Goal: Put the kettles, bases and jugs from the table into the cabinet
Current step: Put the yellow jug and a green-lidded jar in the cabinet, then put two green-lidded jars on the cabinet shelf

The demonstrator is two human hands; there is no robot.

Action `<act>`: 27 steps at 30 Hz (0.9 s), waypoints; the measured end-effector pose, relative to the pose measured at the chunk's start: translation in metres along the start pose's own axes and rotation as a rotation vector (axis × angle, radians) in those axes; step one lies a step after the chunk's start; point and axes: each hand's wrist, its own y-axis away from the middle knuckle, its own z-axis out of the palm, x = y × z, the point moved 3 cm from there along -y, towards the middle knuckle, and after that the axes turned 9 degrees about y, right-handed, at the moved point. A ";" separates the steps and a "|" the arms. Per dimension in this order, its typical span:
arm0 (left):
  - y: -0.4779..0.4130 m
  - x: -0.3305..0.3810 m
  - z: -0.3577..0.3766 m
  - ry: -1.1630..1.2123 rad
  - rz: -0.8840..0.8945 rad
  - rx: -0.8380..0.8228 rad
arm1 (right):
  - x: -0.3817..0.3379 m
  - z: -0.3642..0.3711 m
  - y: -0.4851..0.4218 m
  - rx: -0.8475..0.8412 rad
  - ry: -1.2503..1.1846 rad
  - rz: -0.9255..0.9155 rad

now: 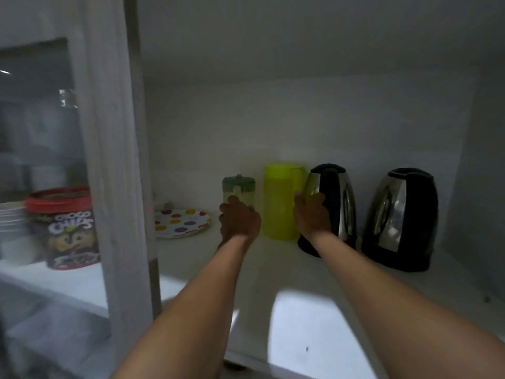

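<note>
Inside the white cabinet (314, 269), both my arms reach to the back of the shelf. My left hand (239, 221) is wrapped around a small clear jug with a green lid (239, 186). My right hand (311, 214) grips the left steel-and-black kettle (336, 203), which stands on its black base. Between my hands a tall lime-green jug (282, 198) stands upright against the back wall. A second steel-and-black kettle (404, 217) sits on its base at the right, apart from my hands.
A polka-dot plate (181, 222) lies left of the small jug. Behind the glass door (41, 132) at the left stand a red-lidded cereal tub (71, 231) and stacked white plates (11, 214). The cabinet's right wall (478, 187) is close to the second kettle.
</note>
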 end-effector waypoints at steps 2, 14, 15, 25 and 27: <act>0.032 0.007 -0.018 -0.066 0.055 -0.012 | -0.002 -0.016 0.032 -0.007 0.099 -0.038; 0.179 0.024 -0.166 -0.235 0.240 0.175 | -0.060 -0.065 0.233 -0.110 0.223 -0.312; 0.188 0.023 -0.187 -0.257 0.238 0.198 | -0.073 -0.061 0.250 -0.128 0.214 -0.344; 0.287 -0.055 -0.463 -0.550 0.124 0.427 | -0.225 0.031 0.484 -0.365 0.088 -0.634; 0.315 -0.082 -0.533 -0.603 0.063 0.458 | -0.256 0.056 0.551 -0.426 0.078 -0.698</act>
